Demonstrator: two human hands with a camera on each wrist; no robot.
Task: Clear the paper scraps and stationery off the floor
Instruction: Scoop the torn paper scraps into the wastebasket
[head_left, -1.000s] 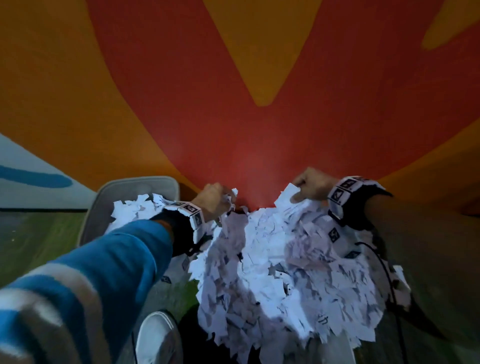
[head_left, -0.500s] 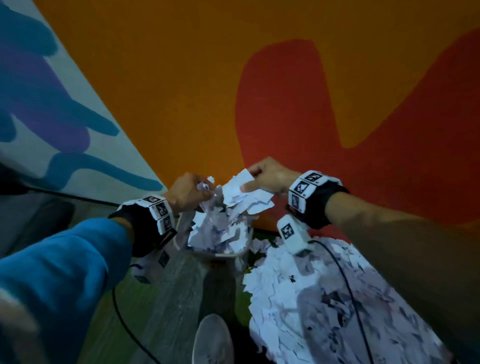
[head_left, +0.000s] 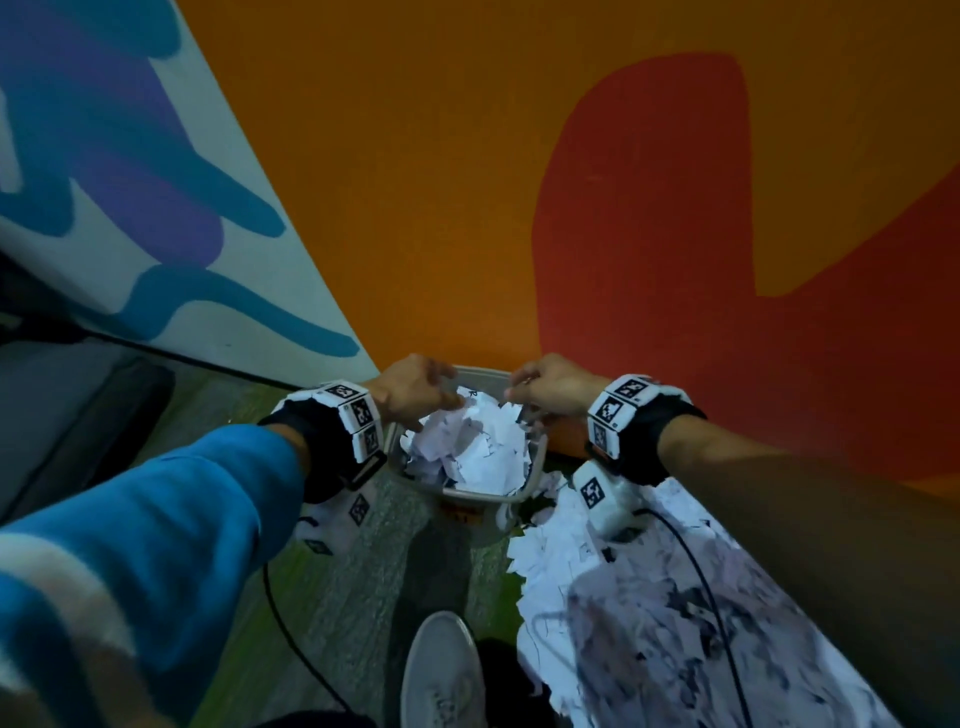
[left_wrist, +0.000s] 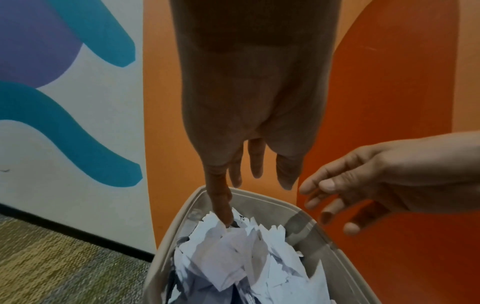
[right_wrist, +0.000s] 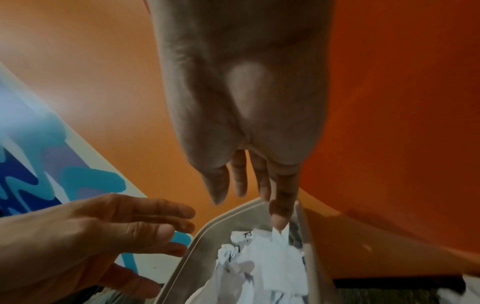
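Both hands hang over a grey wastebasket (head_left: 537, 462) heaped with torn white paper scraps (head_left: 475, 441): the left hand (head_left: 410, 387) and the right hand (head_left: 550, 387) each have fingers spread and slack, gripping nothing. More paper scraps on the floor (head_left: 649, 597) spread just right of the wastebasket, beside a white shoe (head_left: 441, 670)

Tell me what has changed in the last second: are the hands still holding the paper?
No. Both hands carried a bunch of scraps from the pile to the bin and let go: the left hand and right hand are now open above it, and the scraps lie inside. The big pile of scraps remains on the floor beside the bin.
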